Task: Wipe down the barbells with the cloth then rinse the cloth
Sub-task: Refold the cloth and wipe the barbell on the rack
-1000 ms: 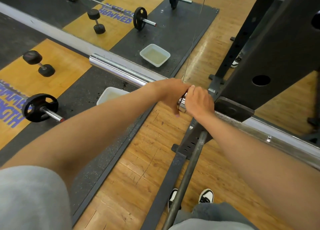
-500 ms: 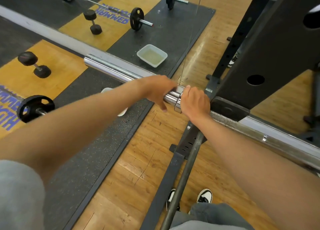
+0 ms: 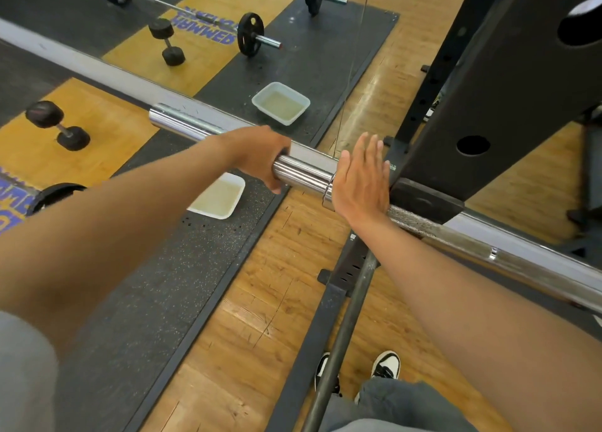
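Head view, centre frame: left hand (image 3: 260, 158) wrapped around barbell (image 3: 306, 172) sleeve; right hand (image 3: 360, 177) flat, fingers straight, against collar. Cloth not visible. Best wiped steadily outward with bar braced.

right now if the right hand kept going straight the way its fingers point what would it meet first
The right hand is flat and open, its fingers aimed away from the person. Just past the fingertips is the wall mirror behind the barbell; it would likely touch that first, though depth is unclear.
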Available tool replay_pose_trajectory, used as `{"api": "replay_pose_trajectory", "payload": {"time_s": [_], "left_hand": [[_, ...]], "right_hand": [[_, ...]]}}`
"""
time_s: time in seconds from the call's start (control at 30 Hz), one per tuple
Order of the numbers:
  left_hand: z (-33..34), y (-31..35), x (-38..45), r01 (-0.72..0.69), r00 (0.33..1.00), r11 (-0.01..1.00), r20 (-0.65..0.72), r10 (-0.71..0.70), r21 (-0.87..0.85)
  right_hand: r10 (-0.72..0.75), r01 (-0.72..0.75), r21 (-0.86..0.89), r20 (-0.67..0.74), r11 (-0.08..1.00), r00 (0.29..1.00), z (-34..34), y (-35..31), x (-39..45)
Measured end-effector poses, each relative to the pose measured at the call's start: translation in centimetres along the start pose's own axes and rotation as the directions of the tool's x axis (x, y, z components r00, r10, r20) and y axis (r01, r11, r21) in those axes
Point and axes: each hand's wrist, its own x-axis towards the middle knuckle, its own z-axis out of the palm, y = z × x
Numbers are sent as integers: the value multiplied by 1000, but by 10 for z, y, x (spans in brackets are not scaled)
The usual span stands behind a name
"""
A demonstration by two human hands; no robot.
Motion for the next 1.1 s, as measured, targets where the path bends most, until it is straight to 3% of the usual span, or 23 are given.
{"api": "replay_pose_trajectory", "payload": {"time_s": [0.07,0.23,0.47,0.7,0.9,1.1], "left_hand": [[-1,4,1,6,1000,1000,-9,-6,-6],[14,79,29,-228,971,973,-64,229,29],[3,-12,1,21,1000,1000,-3,-21,-19],[22,67,28,-233,961,972,-158,228,-9],[9,-4,2,-25,996,999,-82,23,-23],[19,74,25,-219,964,975,-147,221,32]], "right_hand": [[-3,3,-3,0,1000,1000,2,1,-1],[14,-13,46,-23,999,1000,0,-1,0],[-14,15,70,-17,997,1000,-2,-1,-3],[-3,7,66,-53,998,999,-1,-3,-1],[-28,31,59,-50,998,998,-1,-1,-2],[-21,26,65,-72,998,997,-1,-2,-2]]}}
